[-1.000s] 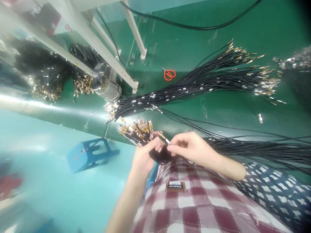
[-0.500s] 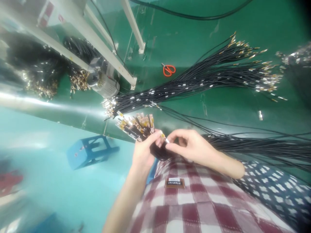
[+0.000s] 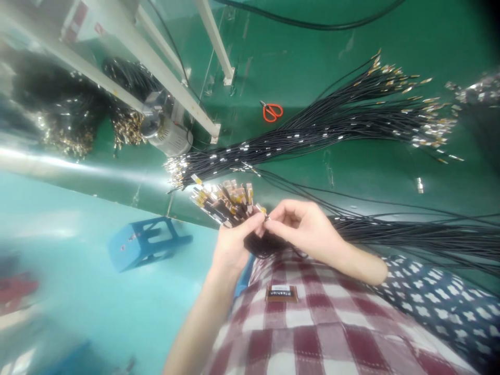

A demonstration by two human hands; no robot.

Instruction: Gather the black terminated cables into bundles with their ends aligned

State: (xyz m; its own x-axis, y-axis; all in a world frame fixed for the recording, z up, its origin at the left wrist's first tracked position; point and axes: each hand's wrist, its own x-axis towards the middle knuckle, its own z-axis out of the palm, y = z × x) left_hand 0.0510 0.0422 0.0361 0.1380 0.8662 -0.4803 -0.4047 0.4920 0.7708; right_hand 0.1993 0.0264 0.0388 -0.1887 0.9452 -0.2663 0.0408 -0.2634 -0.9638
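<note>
gripping a cable bundle [image 3: 224,203] in the left hand [image 3: 232,245], the person has those fingers closed round the black cables, with the metal ends [image 3: 235,191] fanned out beyond the thumb. the right hand [image 3: 307,225] has thumb and forefinger pinched together on a single cable end [image 3: 261,209], just beside the left thumb; whether that thumb touches it too, i can't tell. all this is held just in front of the checked apron [image 3: 304,336], at the near edge of the green table [image 3: 304,67].

to do it well, i'd say, hold firmly enough with the left that nothing slides out, without kinking the cables, and pinch lightly with the right, close behind the metal, so the one end is in plain sight.

as for writing, the apron's patch [image 3: 281,296] reads "fashion", upside down from here, with a mark in front i can't make out. the pale label [image 3: 280,288] on it is too small, and the red-and-white sheet [image 3: 76,22] at upper left too blurred.
</note>
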